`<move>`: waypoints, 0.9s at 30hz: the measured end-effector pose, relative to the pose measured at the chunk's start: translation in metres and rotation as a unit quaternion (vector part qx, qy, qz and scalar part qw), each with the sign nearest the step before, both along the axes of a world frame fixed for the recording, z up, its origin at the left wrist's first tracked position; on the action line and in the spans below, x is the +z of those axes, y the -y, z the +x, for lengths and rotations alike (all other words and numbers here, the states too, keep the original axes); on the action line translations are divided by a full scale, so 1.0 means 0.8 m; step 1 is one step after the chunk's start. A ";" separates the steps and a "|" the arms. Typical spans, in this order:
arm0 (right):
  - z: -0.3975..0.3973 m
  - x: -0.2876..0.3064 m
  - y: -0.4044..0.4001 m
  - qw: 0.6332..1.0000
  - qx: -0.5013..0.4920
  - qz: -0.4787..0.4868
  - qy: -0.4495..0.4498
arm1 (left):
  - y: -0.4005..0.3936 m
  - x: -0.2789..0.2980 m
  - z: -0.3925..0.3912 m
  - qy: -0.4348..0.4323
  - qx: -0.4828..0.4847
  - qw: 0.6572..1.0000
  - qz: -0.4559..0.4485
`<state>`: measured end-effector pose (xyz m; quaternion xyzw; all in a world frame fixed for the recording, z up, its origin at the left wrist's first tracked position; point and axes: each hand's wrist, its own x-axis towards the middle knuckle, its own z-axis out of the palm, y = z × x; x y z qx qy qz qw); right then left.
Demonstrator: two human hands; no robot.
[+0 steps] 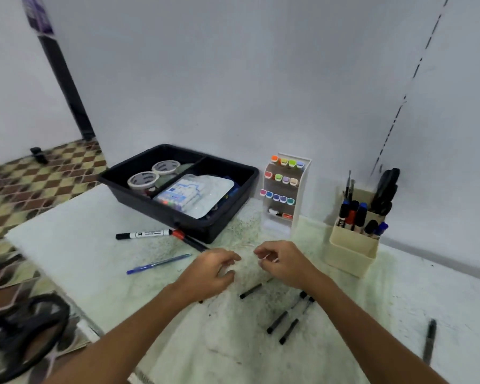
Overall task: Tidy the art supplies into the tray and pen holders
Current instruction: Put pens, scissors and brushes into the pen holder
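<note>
My left hand [211, 273] and my right hand [283, 263] are just above the table's middle, facing each other with curled fingers. Each pinches an edge of what looks like a thin clear plastic bag [244, 268], which is hard to make out. Under and before them lie three black-capped pens [284, 317]. A black marker [143, 234], a red-capped marker [190, 241] and a blue pen [158, 264] lie to the left. The black tray [227, 217] holds two tape rolls [143, 180] and a marker pack [183, 195]. A beige pen holder [351, 250] stands at the right.
A white rack of coloured markers [283, 189] stands against the wall between tray and holder. One black pen [429, 342] lies far right. Black scissors [20, 336] lie off the table at lower left. The table's left edge drops to a checkered floor [39, 189].
</note>
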<state>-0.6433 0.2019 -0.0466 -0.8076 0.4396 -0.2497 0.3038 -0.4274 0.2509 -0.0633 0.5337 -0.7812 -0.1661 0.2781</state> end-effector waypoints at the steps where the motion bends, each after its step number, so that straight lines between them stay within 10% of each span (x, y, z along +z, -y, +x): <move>1: 0.016 -0.004 0.000 1.000 0.004 0.001 0.004 | -0.006 -0.003 0.019 -0.006 0.023 1.000 0.001; 13: 0.197 -0.037 -0.003 0.998 -0.050 -0.028 -0.012 | -0.003 -0.037 0.258 -0.028 0.313 0.949 -0.021; 27: 0.304 -0.057 0.016 0.964 -0.149 -0.137 -0.174 | 0.038 -0.069 0.329 0.005 0.328 0.945 0.000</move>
